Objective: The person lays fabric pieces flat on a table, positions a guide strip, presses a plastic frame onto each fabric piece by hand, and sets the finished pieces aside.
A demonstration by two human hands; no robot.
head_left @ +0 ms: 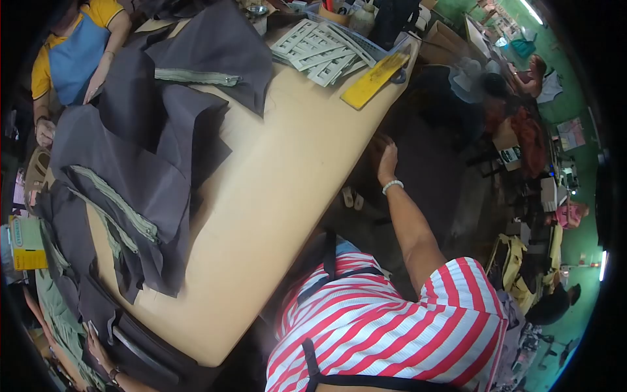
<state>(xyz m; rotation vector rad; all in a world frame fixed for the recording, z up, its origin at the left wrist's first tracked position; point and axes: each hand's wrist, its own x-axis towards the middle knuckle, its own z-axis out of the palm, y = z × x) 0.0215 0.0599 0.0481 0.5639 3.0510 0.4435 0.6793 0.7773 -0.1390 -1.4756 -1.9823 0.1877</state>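
My right hand [386, 159], with a pale beaded bracelet at the wrist, hangs beyond the right edge of the tan table [281, 163]. Its fingers are loosely bent and apart, with nothing visible in them. My left hand is out of view. Dark grey fabric pieces [124, 153] lie crumpled over the table's left half, some with pale green zippers [196, 77] attached. A yellow strip [375, 80] rests at the far right corner, beside a stack of pale lettered stencils [320, 49].
A co-worker in a blue and yellow top [81, 52] stands at the upper left. Another person's hand [98, 349] touches dark material at the lower left, near green cloth [62, 320]. A blue basket [359, 44] sits behind the stencils. People and workstations line the right side.
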